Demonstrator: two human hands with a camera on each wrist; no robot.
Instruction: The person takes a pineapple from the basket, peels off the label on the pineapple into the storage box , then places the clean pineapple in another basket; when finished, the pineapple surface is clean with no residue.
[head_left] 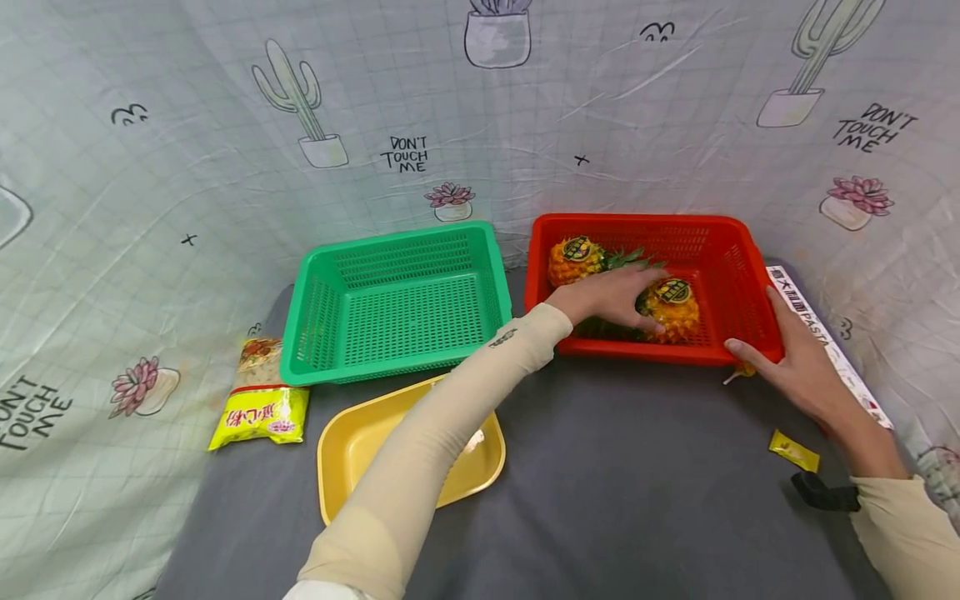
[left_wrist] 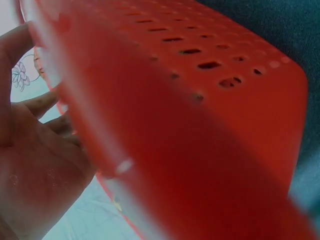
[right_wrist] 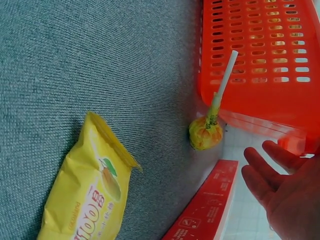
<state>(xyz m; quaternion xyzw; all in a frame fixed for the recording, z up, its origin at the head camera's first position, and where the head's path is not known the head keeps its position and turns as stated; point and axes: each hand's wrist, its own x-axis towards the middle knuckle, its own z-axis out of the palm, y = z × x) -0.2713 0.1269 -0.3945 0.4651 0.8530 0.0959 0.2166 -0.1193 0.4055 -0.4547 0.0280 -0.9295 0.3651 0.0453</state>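
A red basket (head_left: 637, 222) stands at the back right of the grey cloth and holds two pineapples. My left hand (head_left: 611, 297) reaches over its front wall, and its straight fingers lie on the near pineapple (head_left: 677, 312) and its leaves. The far pineapple (head_left: 573, 260) lies in the back left corner. My right hand (head_left: 791, 360) rests on the basket's front right corner, thumb at the front rim, fingers straight. The left wrist view shows my left hand (left_wrist: 35, 165) beside the red basket (left_wrist: 200, 125) wall. In the right wrist view my right hand (right_wrist: 290, 195) is open beside the red basket (right_wrist: 260, 50).
A green basket (head_left: 397, 238) stands left of the red one, with a yellow tray (head_left: 352, 442) in front under my left forearm. A noodle packet (head_left: 262, 402) lies far left. A lollipop (right_wrist: 205, 134), a yellow sachet (right_wrist: 85, 190) and a red pasta box (right_wrist: 205, 210) lie by my right hand.
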